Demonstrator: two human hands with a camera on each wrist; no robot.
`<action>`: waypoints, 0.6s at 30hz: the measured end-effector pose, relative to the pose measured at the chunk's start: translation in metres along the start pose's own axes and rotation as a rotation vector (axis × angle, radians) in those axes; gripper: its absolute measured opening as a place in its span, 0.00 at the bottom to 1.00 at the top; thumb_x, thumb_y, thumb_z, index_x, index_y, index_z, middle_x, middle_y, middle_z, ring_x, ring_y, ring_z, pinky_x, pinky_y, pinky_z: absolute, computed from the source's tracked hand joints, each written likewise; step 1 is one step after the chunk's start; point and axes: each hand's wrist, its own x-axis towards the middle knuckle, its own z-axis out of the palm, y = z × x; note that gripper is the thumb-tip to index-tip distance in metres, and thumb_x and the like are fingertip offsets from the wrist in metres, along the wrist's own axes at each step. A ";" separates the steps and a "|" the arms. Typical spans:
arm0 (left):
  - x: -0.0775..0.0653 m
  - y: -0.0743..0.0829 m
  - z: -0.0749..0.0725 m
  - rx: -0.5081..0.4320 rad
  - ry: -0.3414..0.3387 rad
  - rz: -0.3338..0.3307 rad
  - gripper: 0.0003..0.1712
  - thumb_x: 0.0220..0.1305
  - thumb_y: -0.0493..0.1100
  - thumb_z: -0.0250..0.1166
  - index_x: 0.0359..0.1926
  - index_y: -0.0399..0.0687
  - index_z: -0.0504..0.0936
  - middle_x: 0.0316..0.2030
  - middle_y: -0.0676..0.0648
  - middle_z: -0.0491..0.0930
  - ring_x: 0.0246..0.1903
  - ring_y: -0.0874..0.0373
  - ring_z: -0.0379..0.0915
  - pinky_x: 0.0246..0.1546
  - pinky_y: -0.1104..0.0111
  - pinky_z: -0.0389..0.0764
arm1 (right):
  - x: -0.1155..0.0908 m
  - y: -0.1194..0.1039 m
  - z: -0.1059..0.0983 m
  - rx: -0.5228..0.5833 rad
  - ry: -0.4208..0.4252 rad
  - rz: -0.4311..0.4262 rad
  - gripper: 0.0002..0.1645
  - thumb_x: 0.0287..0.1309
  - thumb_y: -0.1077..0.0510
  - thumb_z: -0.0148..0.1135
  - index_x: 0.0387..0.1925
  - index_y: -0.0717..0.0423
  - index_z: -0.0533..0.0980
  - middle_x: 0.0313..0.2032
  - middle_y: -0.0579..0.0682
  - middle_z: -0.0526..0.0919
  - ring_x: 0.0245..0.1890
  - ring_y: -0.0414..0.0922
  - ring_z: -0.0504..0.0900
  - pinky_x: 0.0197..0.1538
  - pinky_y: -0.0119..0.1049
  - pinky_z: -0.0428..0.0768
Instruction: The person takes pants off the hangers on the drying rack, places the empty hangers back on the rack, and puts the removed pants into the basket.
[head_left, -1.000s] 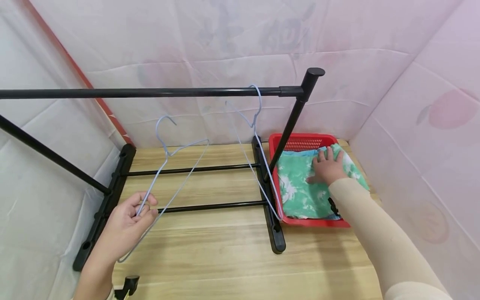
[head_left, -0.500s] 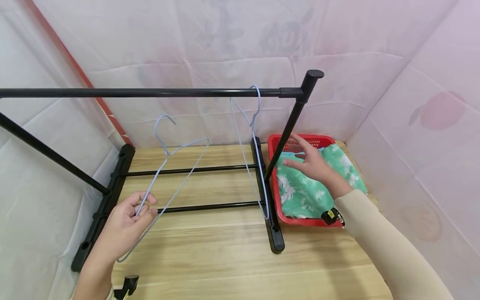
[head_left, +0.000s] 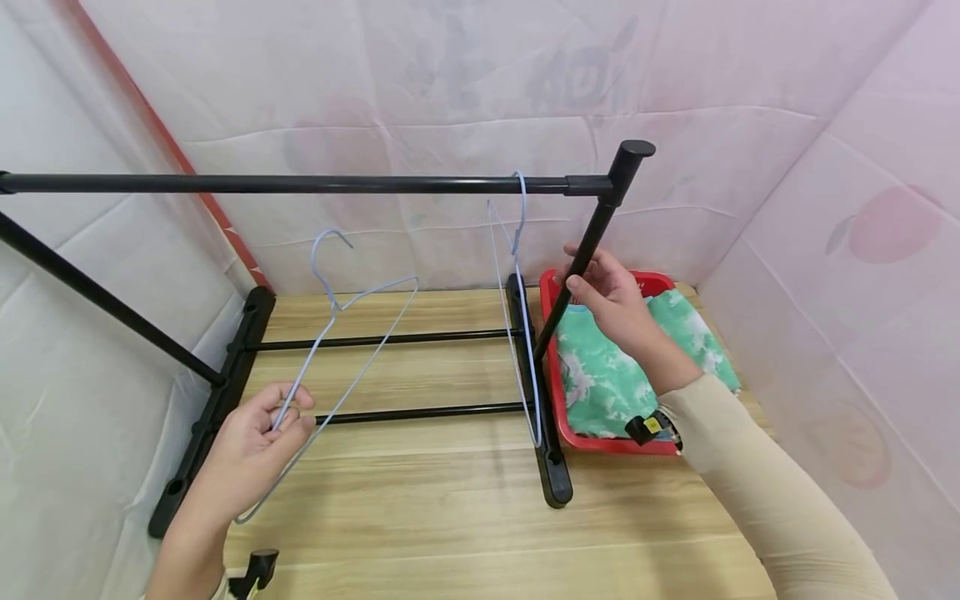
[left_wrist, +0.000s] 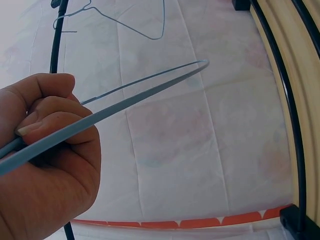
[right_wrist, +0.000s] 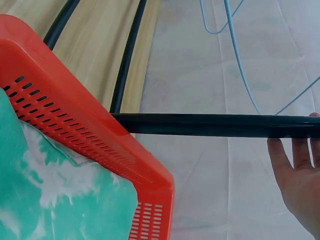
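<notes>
In the head view my left hand (head_left: 255, 454) pinches the lower part of a pale-blue wire clothes hanger (head_left: 334, 307) between thumb and curled fingers. Its hook points up, away from the rail; the left wrist view shows the wire (left_wrist: 125, 100) running out past the knuckles. A second blue hanger (head_left: 515, 250) hangs on the black rail (head_left: 337, 183) near its right end. My right hand (head_left: 618, 308) grips the rack's slanted right post (head_left: 558, 312), thumb in front and fingers behind. In the right wrist view those fingers (right_wrist: 300, 152) pass partly hidden behind the post.
Beyond the rack's right foot stands a red basket (head_left: 622, 446) with green-and-white patterned cloth (head_left: 607, 375) inside, under my right forearm. Black crossbars (head_left: 420, 413) join the rack's feet above the wooden tabletop (head_left: 420, 492). Pale sheeting (head_left: 450, 100) closes off the back and sides.
My right hand has lifted off the cloth in the basket and moved left onto the rack's post. The hanging hanger has turned and looks narrower. My left hand stays put.
</notes>
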 end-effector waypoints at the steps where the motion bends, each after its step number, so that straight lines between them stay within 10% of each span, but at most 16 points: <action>1: 0.000 0.000 0.000 -0.002 0.000 0.001 0.06 0.67 0.30 0.60 0.43 0.41 0.74 0.16 0.58 0.57 0.11 0.67 0.50 0.09 0.67 0.59 | 0.001 0.000 0.000 0.012 0.000 -0.003 0.24 0.71 0.60 0.56 0.66 0.50 0.69 0.52 0.64 0.78 0.51 0.51 0.80 0.52 0.33 0.81; 18: -0.001 0.004 0.002 -0.081 0.138 0.073 0.10 0.66 0.27 0.61 0.43 0.44 0.75 0.15 0.53 0.54 0.10 0.58 0.48 0.09 0.66 0.56 | 0.002 0.012 0.001 0.039 0.013 -0.011 0.13 0.72 0.59 0.55 0.54 0.59 0.73 0.47 0.69 0.77 0.49 0.60 0.78 0.54 0.32 0.80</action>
